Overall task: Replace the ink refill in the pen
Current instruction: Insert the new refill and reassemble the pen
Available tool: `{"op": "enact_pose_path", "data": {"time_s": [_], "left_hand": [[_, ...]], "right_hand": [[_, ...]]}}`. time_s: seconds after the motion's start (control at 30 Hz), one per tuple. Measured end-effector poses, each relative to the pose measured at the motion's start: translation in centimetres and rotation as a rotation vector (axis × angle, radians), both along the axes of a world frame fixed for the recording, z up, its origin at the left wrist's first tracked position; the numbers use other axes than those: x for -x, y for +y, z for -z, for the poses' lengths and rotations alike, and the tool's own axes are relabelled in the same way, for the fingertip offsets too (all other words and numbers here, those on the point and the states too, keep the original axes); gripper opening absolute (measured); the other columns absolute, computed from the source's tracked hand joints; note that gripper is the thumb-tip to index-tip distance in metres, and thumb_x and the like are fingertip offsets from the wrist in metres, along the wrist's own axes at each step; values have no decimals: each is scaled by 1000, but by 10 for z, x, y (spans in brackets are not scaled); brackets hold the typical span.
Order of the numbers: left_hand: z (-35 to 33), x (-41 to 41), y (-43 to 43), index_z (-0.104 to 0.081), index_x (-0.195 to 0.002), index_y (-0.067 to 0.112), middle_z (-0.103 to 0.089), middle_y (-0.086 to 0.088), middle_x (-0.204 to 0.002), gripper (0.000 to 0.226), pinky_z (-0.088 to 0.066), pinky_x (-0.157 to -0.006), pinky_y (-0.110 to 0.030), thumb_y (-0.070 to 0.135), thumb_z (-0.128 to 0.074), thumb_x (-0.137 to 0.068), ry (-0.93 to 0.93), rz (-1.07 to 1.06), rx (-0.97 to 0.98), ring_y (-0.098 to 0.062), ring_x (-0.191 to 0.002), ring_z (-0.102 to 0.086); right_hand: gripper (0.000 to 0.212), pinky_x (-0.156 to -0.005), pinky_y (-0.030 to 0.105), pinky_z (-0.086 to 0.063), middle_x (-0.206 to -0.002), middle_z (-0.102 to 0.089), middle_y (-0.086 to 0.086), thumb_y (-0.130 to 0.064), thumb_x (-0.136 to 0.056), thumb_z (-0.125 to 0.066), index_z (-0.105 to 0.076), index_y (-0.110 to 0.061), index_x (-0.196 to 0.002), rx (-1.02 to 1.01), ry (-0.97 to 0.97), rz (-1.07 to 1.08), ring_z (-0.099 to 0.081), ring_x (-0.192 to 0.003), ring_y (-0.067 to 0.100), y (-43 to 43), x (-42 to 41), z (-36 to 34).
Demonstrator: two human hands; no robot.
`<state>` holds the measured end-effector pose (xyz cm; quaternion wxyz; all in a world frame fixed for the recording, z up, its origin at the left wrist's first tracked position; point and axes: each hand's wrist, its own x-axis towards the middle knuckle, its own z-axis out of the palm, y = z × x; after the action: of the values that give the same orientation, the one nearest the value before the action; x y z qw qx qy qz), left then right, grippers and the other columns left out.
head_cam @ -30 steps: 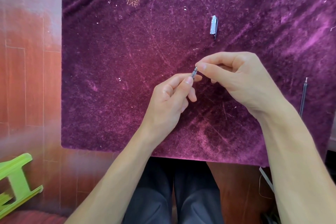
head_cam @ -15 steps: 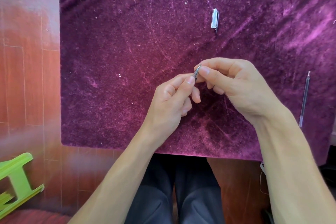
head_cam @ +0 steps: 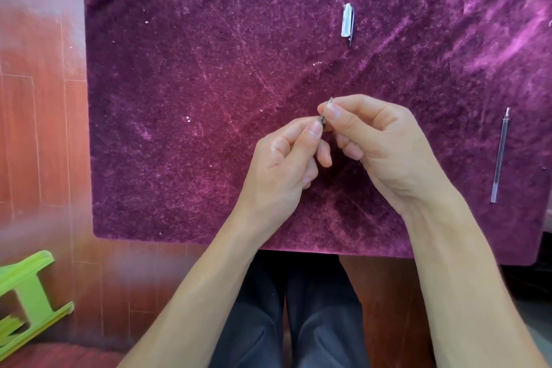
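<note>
You hold a slim, dark metal pen piece with a pointed tip between both hands, above the middle of the purple velvet cloth. Only its tip and a short stretch show; the rest is hidden behind your fingers, so you cannot tell how long it is or which part of the pen it is. Your right hand pinches its upper end between thumb and forefinger. Your left hand closes on the lower end, thumb pressed against it.

A clear, thin plastic ink refill with a metal tip lies on the cloth well to the right, near its edge. A small silver pen cap with a clip lies farther up the cloth. Below, your dark trousers show, and a lime-green plastic stool, cut off by the frame, stands on the reddish wooden floor.
</note>
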<state>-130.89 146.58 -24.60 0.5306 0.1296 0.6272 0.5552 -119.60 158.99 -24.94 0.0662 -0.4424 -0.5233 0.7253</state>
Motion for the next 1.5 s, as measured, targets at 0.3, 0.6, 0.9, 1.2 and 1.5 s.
{"op": "enact_pose_path", "data": {"time_s": [0.3,0.6,0.9,1.2,1.5], "left_hand": [[-2,-3,5,-69,-124,6,-60,0,-72,33,-30,-48,-30,19,-42,-110,-12,-4,26,-9,-49,-39],[1,-4,14,-67,-124,1,-59,-5,-73,33,-30,-46,-27,17,-42,-110,-6,-16,31,-8,-47,-39],[1,-5,13,-68,-123,2,-59,-2,-72,33,-32,-46,-23,17,-41,-110,12,5,25,-7,-47,-39],[1,-4,9,-69,-123,5,-60,-1,-72,33,-32,-46,-25,20,-42,-110,24,8,16,-6,-47,-39],[-1,-3,7,-67,-124,3,-59,3,-71,34,-29,-47,-31,18,-40,-111,36,28,11,-6,-47,-38]], "right_hand": [[19,-66,20,-45,-92,-79,-8,-30,-106,-66,-84,-31,-111,4,41,2,-52,-70,4,3,-6,2],[13,-67,21,-44,-94,-77,-1,-27,-103,-71,-85,-27,-102,-7,54,27,-50,-64,0,7,-8,7],[23,-63,21,-41,-89,-76,-7,-19,-109,-62,-83,-25,-114,24,120,-2,-50,-68,4,9,-9,7],[12,-66,20,-45,-89,-73,-5,-27,-101,-71,-82,-25,-99,-36,65,26,-51,-65,1,6,-6,8],[19,-64,20,-44,-86,-73,-7,-17,-107,-65,-82,-23,-108,-16,105,11,-49,-68,5,1,-6,5]]}}
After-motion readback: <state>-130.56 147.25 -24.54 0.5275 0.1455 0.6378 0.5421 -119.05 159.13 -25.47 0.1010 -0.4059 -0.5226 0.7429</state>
